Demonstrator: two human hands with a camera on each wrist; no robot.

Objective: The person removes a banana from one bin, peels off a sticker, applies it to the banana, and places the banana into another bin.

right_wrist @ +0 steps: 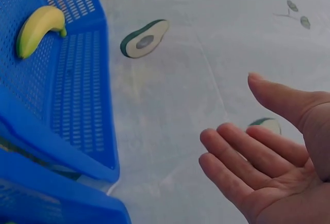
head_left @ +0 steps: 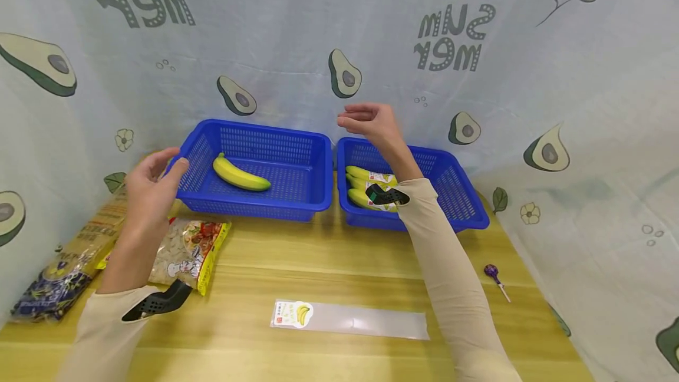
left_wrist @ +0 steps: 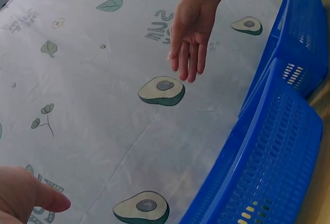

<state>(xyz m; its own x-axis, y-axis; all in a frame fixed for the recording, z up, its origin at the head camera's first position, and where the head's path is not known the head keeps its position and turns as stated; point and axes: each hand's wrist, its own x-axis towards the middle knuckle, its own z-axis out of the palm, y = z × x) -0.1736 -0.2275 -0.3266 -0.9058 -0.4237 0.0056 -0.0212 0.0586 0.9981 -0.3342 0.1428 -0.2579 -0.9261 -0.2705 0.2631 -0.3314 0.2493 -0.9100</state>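
Two blue plastic baskets stand side by side at the back of the table. Inside the left basket (head_left: pixel 254 203) lies one yellow-green banana (head_left: pixel 239 175). The right basket (head_left: pixel 456 193) contains bananas (head_left: pixel 363 183) with printed labels, partly hidden behind the right forearm. My left hand (head_left: pixel 151 187) is beside the left basket's left end, overlapping its rim in the head view, thumb extended and nothing held. Raised above the right basket's back left corner, my right hand (head_left: pixel 371 121) is empty; its relaxed fingers and spread thumb (right_wrist: pixel 283 97) show in the right wrist view.
A clear flat plastic sleeve (head_left: pixel 366 318) with a banana label lies at the table's front. At left are a yellow-edged food packet (head_left: pixel 185 252) and a long brown-and-blue packet (head_left: pixel 63 279). A purple lollipop (head_left: pixel 491 272) lies at right. Avocado-print cloth (head_left: pixel 297 34) hangs behind the baskets.
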